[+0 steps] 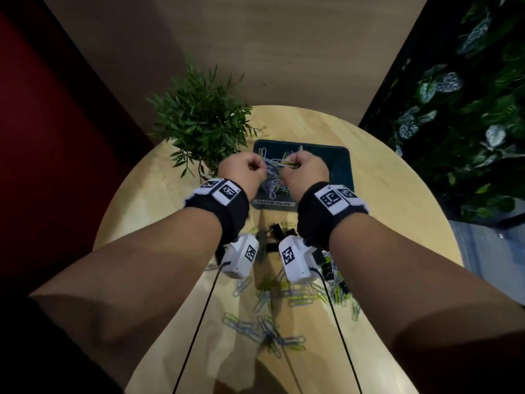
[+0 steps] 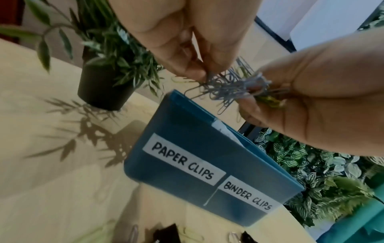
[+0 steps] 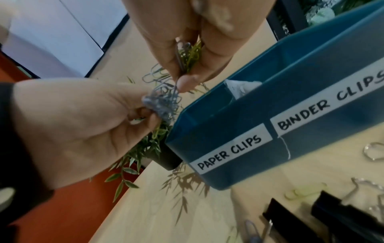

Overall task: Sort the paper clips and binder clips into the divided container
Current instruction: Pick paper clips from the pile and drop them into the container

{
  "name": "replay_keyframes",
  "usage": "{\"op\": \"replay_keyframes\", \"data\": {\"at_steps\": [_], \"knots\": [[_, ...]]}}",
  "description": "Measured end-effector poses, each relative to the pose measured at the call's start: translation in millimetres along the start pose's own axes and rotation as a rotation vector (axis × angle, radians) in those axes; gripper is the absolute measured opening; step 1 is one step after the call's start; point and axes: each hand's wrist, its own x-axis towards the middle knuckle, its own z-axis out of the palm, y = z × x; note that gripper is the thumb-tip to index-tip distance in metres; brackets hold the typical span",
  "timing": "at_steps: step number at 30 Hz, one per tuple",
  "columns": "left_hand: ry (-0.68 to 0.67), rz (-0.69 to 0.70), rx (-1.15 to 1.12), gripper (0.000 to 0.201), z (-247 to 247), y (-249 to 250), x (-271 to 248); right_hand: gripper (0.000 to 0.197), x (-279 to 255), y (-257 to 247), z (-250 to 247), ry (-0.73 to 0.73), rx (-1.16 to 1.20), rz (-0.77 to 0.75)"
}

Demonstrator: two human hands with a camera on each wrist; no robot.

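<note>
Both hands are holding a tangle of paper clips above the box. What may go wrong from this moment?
1. The tangle hangs near the box's left edge; loosened clips may fall onto the table or toward the plant.
2. The left hand and right hand pinch only its ends, so pulling may scatter clips.
3. Some may drop into the BINDER CLIPS side.

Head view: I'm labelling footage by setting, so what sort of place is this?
Probably an office or lounge corner: a round wooden table holds a potted plant and a labelled blue container, with a leafy wall beside it.
</note>
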Motion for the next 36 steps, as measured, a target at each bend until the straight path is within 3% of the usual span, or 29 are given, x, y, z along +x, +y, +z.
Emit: {"op": "replay_keyframes", "data": {"at_steps": [2, 5, 8, 15, 17, 19, 22, 25, 27, 29, 32, 36], "knots": [[-0.028, -0.024, -0.004, 0.017, 6, -1, 0, 0.006, 2, 2, 4, -0.005, -0.008, 0.011], [-0.189, 0.008, 0.102, 0.036, 7, 4, 2, 0.029, 5, 4, 2, -0.082, -0.033, 0.03], [-0.319, 0.06, 0.288, 0.047, 1, 10, 4, 0.038, 6, 7, -4, -0.168, -0.108, 0.012], [-0.289, 0.102, 0.162, 0.024, -20, 1, -21, 0.032, -10, 20, -36, -0.074, -0.018, -0.032], [-0.402, 0.119, 0.191, 0.018, -21, -3, -43, 0.022, -29, 29, -51, -0.091, -0.051, 0.001], [-0.61, 0.15, 0.313, 0.024, -14, -15, -72, 0.017, -53, 47, -61, -0.231, -0.213, 0.049], [-0.914, 0.342, 0.628, 0.056, 11, -45, -111, 0.02, -85, 85, -62, -0.506, -0.662, 0.102], [-1.044, 0.439, 0.86, 0.092, 30, -68, -136, 0.023, -114, 120, -55, -0.601, -0.821, 0.177], [-1.047, 0.481, 0.921, 0.094, 39, -74, -146, 0.035, -127, 136, -49, -0.599, -0.771, 0.208], [-0.994, 0.488, 0.887, 0.076, 45, -75, -150, 0.048, -137, 143, -41, -0.609, -0.722, 0.192], [-0.911, 0.468, 0.808, 0.053, 51, -75, -148, 0.049, -142, 146, -28, -0.627, -0.69, 0.103], [-0.751, 0.39, 0.731, 0.067, 54, -76, -144, 0.044, -140, 146, -15, -0.496, -0.608, -0.016]]}}
